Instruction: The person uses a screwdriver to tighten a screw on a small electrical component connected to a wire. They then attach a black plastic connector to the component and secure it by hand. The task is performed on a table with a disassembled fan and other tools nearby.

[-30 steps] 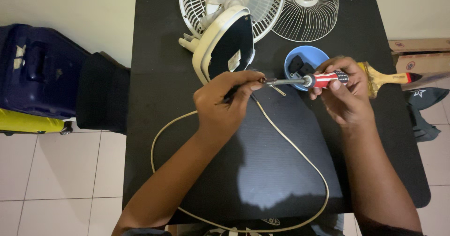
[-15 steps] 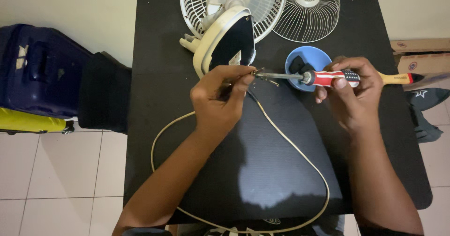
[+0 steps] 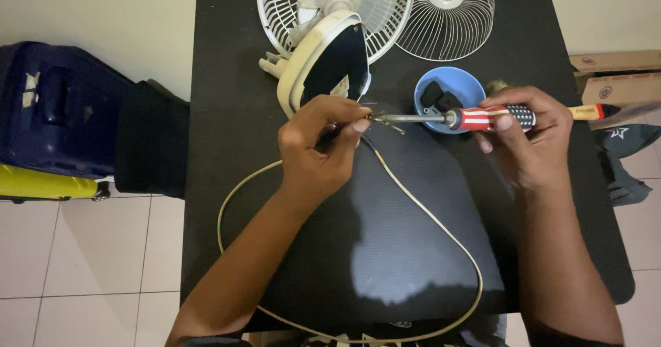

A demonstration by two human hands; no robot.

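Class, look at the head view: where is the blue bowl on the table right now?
The blue bowl sits right of centre on the black table, just below the detached fan grille and behind the screwdriver.

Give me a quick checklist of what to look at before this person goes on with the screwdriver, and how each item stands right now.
1. Right hand grips the striped screwdriver by its handle: ok.
2. Screwdriver tip reaches the small part pinched in the left hand: ok, the tip meets the fingertips, though whether it sits in a screw: cannot tell.
3. Cream cable is clear of the tool: ok, it loops away over the black table.
4. Blue bowl holding small black pieces stands away from the table edge: ok.
5. Fan base lying steady: cannot tell, it rests tilted against the fan grille.
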